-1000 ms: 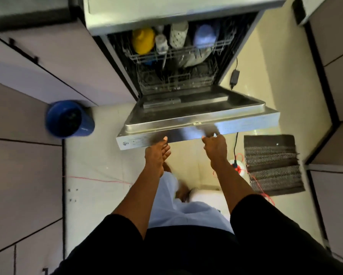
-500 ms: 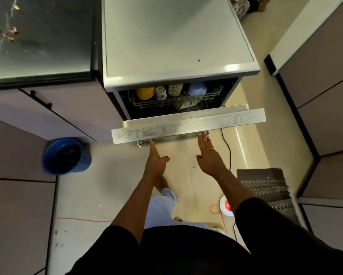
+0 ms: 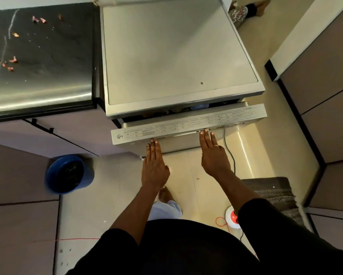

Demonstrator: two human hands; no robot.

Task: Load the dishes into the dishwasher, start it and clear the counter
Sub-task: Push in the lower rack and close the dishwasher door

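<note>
A silver dishwasher (image 3: 174, 56) stands under me, and its door (image 3: 186, 124) is nearly closed, leaving a narrow dark gap at the top. Through the gap only slivers of the dishes (image 3: 201, 106) inside show. My left hand (image 3: 153, 165) presses flat with straight fingers against the door's outer face, fingertips just under the control strip. My right hand (image 3: 213, 153), wearing a ring, presses the same way further right, fingertips at the strip's lower edge. The dark counter (image 3: 39, 56) to the left carries small food scraps (image 3: 10, 62).
A blue bucket (image 3: 67, 173) sits on the floor at the left by the cabinets. A black cable (image 3: 229, 153) runs down beside the door. A striped mat (image 3: 275, 193) and a round white device with a red centre (image 3: 233, 217) lie on the right.
The door swung up from flat open to nearly closed. Both hands went from gripping its edge to pressing flat on its outer face. The racks and dishes went almost out of sight.
</note>
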